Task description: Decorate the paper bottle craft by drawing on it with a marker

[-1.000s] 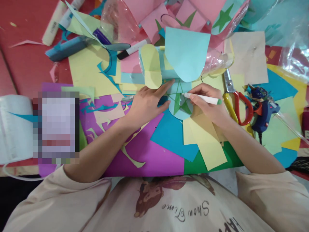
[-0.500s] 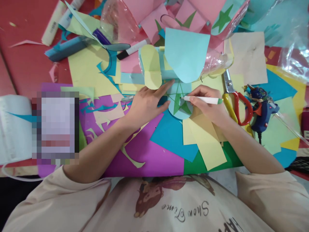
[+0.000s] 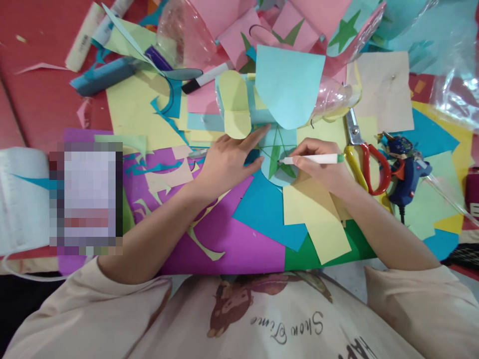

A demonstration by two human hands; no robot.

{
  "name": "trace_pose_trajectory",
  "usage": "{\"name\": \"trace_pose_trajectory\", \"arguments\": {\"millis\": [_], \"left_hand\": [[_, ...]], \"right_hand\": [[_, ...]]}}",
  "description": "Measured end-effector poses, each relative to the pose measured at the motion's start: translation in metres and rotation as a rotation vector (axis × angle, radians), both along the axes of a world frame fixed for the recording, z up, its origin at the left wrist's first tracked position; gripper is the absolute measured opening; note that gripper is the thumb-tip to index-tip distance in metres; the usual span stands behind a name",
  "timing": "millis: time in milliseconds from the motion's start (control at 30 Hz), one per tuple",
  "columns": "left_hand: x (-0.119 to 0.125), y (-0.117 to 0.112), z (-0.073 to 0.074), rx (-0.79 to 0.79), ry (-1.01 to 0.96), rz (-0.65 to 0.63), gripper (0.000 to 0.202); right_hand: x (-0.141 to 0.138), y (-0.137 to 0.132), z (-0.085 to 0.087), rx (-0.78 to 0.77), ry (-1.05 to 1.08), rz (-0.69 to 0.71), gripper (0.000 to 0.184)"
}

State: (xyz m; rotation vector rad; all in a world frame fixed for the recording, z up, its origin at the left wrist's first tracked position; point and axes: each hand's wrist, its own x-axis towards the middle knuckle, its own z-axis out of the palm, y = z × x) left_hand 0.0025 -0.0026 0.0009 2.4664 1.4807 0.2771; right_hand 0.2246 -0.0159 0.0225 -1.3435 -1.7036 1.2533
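My right hand (image 3: pixel 321 169) grips a white marker with a green cap (image 3: pixel 312 159), held nearly level, its tip on a green star drawn on a light blue paper piece (image 3: pixel 279 157). My left hand (image 3: pixel 228 159) lies flat with fingers spread, pressing down the left edge of that blue piece. The piece rests on a heap of coloured paper sheets, under a larger light blue rounded sheet (image 3: pixel 290 82).
Red and yellow scissors (image 3: pixel 364 154) and a blue glue gun (image 3: pixel 406 169) lie right of my right hand. A black and white marker (image 3: pixel 205 77), a blue tube (image 3: pixel 103 75), clear plastic (image 3: pixel 183 32) and pink papers sit further back. Purple sheet (image 3: pixel 224 239) lies near me.
The marker tip has slid down and left across the green star, and my right hand has dropped slightly. My left hand has stayed in place.
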Motion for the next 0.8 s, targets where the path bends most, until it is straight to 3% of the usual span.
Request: {"name": "trace_pose_trajectory", "arguments": {"millis": [800], "left_hand": [[-0.0009, 0.0007, -0.0009, 0.008, -0.013, -0.017, 0.055]], "right_hand": [[0.0013, 0.0023, -0.0044, 0.029, 0.011, -0.022, 0.01]]}}
